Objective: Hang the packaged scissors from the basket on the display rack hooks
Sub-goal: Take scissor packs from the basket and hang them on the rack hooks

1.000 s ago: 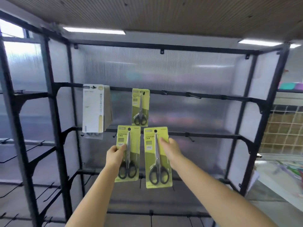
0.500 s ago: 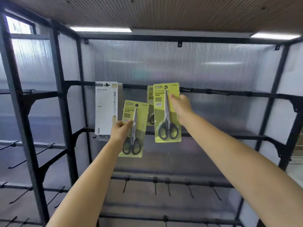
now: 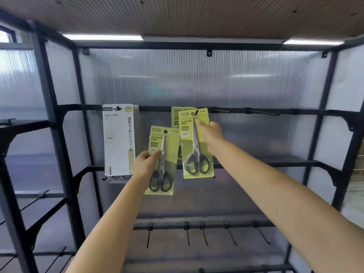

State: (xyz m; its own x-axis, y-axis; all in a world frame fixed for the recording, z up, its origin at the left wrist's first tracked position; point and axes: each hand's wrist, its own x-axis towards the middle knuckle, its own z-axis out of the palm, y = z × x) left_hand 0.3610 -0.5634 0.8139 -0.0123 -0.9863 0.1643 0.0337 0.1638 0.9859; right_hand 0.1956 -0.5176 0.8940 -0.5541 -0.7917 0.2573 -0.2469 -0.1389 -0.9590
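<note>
While both arms reach up, right hand (image 3: 211,133) fingers clamp a scissors pack (image 3: 197,143) (at hook), left hand (image 3: 146,164) likewise.

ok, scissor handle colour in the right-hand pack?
Black handles, yellow-green card; head view.

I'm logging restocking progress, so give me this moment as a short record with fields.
right hand: holds a scissors pack, its hang hole at the top-rail hook
left hand: holds a second scissors pack, lower, clear of any hook
already hung: one scissors pack behind the right-hand one; white pack to the left
free hooks: several on the bottom rail
</note>
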